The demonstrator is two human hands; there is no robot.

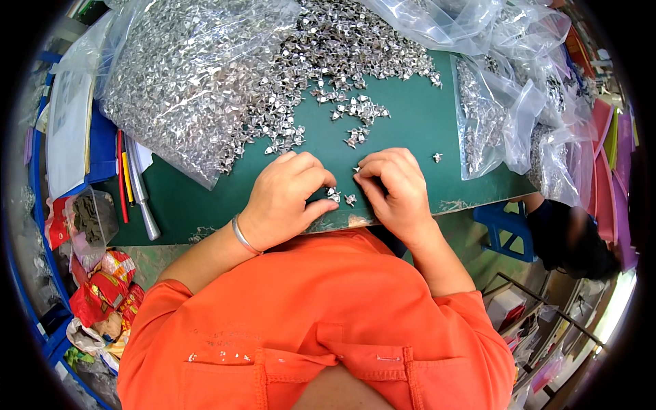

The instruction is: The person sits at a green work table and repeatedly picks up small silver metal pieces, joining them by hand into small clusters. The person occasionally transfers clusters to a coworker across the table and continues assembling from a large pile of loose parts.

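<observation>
Lying on the near side of the loose heap (355, 44) in the head view, a first metal part (333, 195) sits between the parted thumb and forefinger of the left hand (287, 191), and a second part (356, 169) sits at the near-touching thumb and forefinger of the right hand (396, 188); whether either is clamped cannot be told. A third part (350, 200) lies free between the hands, also nearer than the heap, prongs splayed, long axis and pointing direction indeterminable. Nearer and left of the heap, red packets (102, 294) bear markings too small to read.
</observation>
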